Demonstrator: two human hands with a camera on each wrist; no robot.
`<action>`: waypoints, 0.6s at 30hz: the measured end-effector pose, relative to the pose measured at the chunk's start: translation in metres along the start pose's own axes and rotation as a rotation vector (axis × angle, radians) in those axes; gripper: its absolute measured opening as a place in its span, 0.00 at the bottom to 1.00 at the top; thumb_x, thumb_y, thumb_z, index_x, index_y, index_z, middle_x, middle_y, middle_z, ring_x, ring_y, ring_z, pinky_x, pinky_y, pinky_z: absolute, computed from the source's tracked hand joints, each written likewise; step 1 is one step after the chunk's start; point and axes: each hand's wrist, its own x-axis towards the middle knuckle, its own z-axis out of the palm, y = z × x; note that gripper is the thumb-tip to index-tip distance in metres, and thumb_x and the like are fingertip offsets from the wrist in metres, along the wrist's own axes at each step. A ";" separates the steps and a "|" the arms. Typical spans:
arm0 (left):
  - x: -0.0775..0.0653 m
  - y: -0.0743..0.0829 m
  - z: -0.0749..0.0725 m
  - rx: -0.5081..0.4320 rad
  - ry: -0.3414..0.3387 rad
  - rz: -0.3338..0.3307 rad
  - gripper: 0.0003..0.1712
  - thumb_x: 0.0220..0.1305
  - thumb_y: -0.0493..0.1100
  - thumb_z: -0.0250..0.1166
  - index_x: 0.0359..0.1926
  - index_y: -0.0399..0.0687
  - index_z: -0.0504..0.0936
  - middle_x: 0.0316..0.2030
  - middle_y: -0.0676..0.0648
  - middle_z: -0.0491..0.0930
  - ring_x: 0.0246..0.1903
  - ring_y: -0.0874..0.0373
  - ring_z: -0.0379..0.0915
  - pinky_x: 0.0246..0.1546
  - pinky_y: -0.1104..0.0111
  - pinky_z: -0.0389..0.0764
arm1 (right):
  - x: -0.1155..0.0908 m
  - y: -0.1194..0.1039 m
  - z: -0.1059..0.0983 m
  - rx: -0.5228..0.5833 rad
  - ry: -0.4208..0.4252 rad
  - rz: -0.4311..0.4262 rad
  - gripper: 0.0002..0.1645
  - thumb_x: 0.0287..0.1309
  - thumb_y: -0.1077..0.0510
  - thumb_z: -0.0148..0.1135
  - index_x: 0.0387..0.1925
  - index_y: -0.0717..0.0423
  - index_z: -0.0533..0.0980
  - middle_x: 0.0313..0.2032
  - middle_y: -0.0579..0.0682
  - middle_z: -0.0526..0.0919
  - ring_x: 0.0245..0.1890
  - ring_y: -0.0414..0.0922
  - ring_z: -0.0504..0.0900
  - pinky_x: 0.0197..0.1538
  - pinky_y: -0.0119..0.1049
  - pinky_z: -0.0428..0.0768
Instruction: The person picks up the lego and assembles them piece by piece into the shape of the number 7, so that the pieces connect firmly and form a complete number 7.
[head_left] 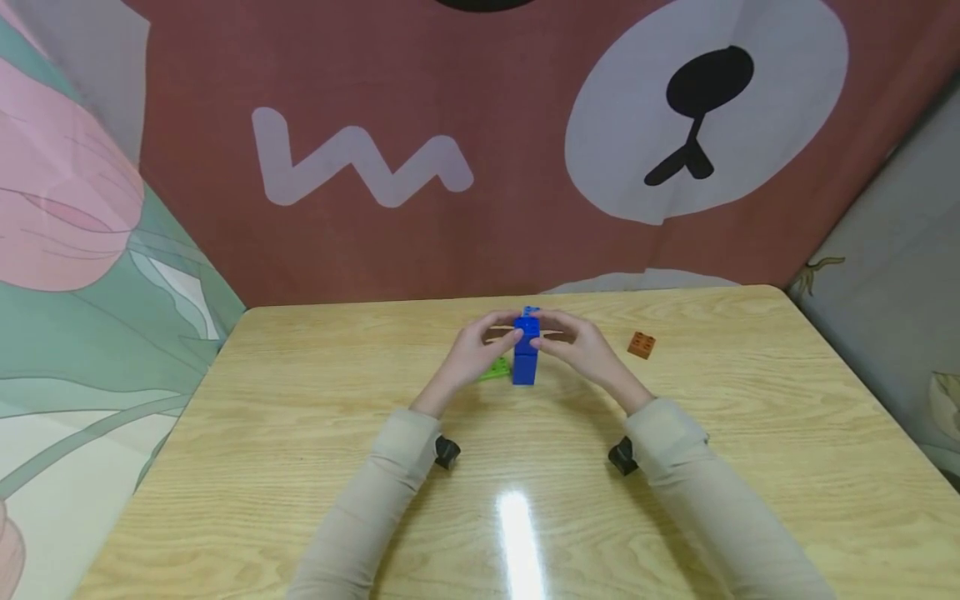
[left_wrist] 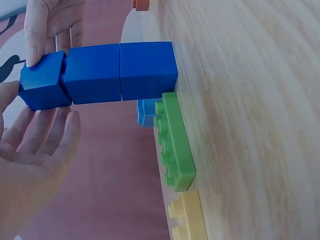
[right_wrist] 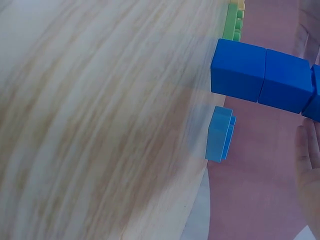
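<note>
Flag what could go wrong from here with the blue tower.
The top block looks askew, with a gap beneath, so it may not seat squarely. The tower is one block wide; uneven pressure from the left hand and right hand could tip it. A fall might knock the nearby green block.

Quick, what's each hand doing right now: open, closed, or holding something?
Left hand: holding the top blue block.
Right hand: holding that same block from the opposite side.
</note>
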 end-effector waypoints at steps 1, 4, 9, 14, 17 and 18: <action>0.000 0.000 0.000 -0.001 -0.004 0.000 0.26 0.69 0.53 0.57 0.64 0.52 0.71 0.60 0.45 0.75 0.59 0.47 0.73 0.57 0.56 0.78 | 0.000 0.000 0.000 0.006 -0.003 0.004 0.30 0.64 0.53 0.60 0.64 0.57 0.68 0.61 0.60 0.74 0.61 0.57 0.74 0.62 0.50 0.76; 0.001 0.000 0.000 -0.006 -0.011 -0.001 0.25 0.69 0.53 0.57 0.64 0.51 0.72 0.60 0.44 0.75 0.59 0.46 0.73 0.57 0.56 0.79 | 0.001 0.000 0.000 0.006 -0.008 0.015 0.30 0.64 0.53 0.60 0.64 0.57 0.67 0.61 0.60 0.74 0.60 0.57 0.75 0.61 0.50 0.77; 0.001 0.001 -0.001 -0.007 -0.021 -0.012 0.25 0.69 0.52 0.57 0.64 0.51 0.72 0.60 0.45 0.74 0.60 0.46 0.73 0.57 0.55 0.78 | 0.001 0.002 0.000 -0.016 -0.007 0.012 0.30 0.64 0.51 0.59 0.65 0.57 0.67 0.60 0.60 0.75 0.60 0.57 0.75 0.60 0.51 0.77; 0.001 0.001 -0.001 0.002 -0.033 -0.005 0.25 0.69 0.51 0.57 0.63 0.50 0.71 0.60 0.45 0.74 0.61 0.46 0.72 0.59 0.56 0.77 | 0.000 0.001 0.000 -0.034 -0.008 0.003 0.30 0.64 0.52 0.60 0.64 0.58 0.68 0.59 0.60 0.76 0.60 0.57 0.75 0.60 0.51 0.77; 0.000 0.001 -0.001 0.009 -0.038 0.004 0.23 0.69 0.50 0.58 0.62 0.51 0.72 0.60 0.46 0.74 0.61 0.47 0.72 0.59 0.56 0.77 | 0.000 0.001 0.000 -0.048 -0.008 -0.002 0.29 0.63 0.52 0.60 0.63 0.58 0.68 0.58 0.60 0.77 0.59 0.57 0.76 0.60 0.52 0.77; 0.000 0.001 -0.001 0.010 -0.040 0.008 0.23 0.69 0.49 0.58 0.62 0.51 0.72 0.60 0.46 0.74 0.61 0.47 0.72 0.59 0.56 0.77 | -0.001 0.001 0.000 -0.051 -0.006 -0.002 0.29 0.63 0.52 0.60 0.63 0.57 0.69 0.58 0.60 0.77 0.59 0.57 0.76 0.59 0.52 0.77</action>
